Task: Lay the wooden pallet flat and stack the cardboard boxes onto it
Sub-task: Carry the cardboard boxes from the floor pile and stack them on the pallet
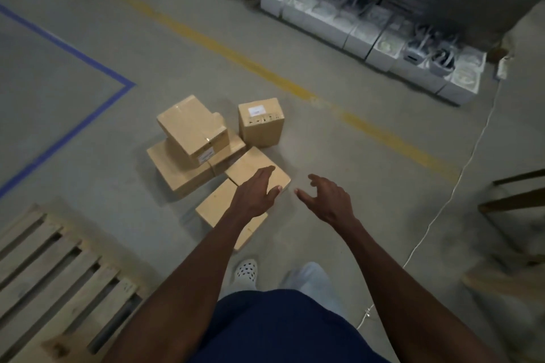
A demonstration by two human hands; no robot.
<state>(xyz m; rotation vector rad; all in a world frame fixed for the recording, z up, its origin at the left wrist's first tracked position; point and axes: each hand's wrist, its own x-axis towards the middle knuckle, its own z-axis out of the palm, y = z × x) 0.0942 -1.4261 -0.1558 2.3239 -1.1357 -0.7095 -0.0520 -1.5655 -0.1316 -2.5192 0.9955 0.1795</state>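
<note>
My left hand (256, 197) and right hand (327, 200) reach out, fingers spread, gripping nothing. The wooden pallet (50, 268) already lies flat at eight o'clock, bare. All the cardboard boxes (206, 153) sit on the floor (354, 174) at twelve, so stacking hasn't begun.
</note>
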